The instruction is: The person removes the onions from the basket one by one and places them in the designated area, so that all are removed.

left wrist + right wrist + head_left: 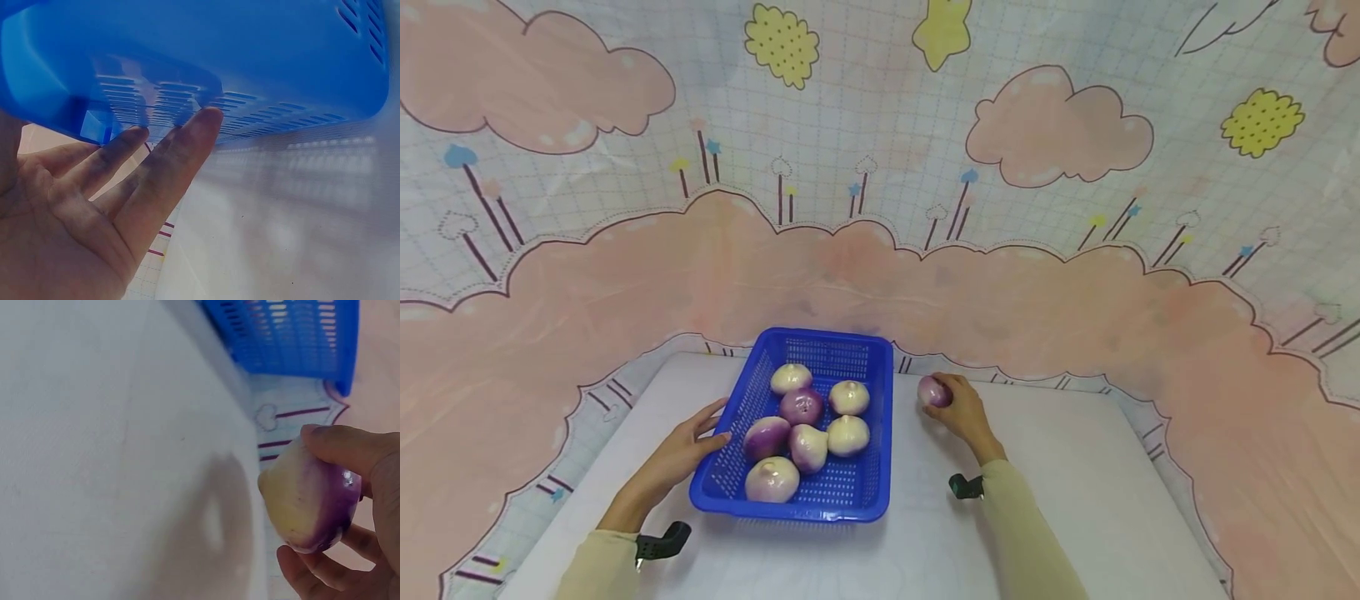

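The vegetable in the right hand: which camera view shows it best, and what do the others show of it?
The right wrist view: the vegetable looks large there, its pale and purple areas clear, though the right hand covers part. The head view shows it smaller, also partly covered; the left wrist view doesn't show it.

A pale printed cloth (880, 108) fills the upper frame, with pink clouds (1060, 129) upper left and upper right, a yellow star (942, 32) top centre; below, a white table (925, 554).
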The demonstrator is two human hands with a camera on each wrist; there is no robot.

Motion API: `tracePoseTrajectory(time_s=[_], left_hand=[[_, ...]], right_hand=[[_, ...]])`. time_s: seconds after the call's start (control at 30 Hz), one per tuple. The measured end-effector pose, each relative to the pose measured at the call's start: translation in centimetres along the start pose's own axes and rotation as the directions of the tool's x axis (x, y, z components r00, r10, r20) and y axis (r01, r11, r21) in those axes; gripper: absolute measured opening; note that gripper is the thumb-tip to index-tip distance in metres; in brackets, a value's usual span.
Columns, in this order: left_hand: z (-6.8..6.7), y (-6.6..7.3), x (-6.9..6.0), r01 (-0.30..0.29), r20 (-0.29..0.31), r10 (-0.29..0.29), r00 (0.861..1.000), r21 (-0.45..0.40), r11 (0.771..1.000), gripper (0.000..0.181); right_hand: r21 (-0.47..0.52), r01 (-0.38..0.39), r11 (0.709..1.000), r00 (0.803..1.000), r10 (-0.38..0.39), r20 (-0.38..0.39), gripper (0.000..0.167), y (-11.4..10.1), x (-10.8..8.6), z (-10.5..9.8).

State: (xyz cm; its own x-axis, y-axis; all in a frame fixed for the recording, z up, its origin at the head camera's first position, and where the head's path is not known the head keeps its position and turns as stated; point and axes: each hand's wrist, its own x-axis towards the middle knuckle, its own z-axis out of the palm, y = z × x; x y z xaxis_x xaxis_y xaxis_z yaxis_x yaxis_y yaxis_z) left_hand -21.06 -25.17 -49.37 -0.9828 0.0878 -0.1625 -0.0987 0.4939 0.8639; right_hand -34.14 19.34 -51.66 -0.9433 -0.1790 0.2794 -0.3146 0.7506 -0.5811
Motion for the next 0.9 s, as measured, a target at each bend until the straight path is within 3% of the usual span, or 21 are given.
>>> tracePoseTrajectory(time_s=[0.33, 0.9], left_hand=[[0.0, 0.2, -0.1, 0.018, 0.000, -0.018, 1.000, 0.006, 1.000, 0.074], [0.0, 0.4, -0.2, 0.006, -0.014, -0.006, 1.000, 0.006, 1.000, 0.074]], right_hand=[[0.033, -0.056, 0.998, 0.998, 0.054, 0.038, 0.062, 1.4, 0.4, 1.2], [0.077, -0.104, 0.992, 0.988, 0.094, 0.121, 0.069, 1.5, 0.1, 1.2]])
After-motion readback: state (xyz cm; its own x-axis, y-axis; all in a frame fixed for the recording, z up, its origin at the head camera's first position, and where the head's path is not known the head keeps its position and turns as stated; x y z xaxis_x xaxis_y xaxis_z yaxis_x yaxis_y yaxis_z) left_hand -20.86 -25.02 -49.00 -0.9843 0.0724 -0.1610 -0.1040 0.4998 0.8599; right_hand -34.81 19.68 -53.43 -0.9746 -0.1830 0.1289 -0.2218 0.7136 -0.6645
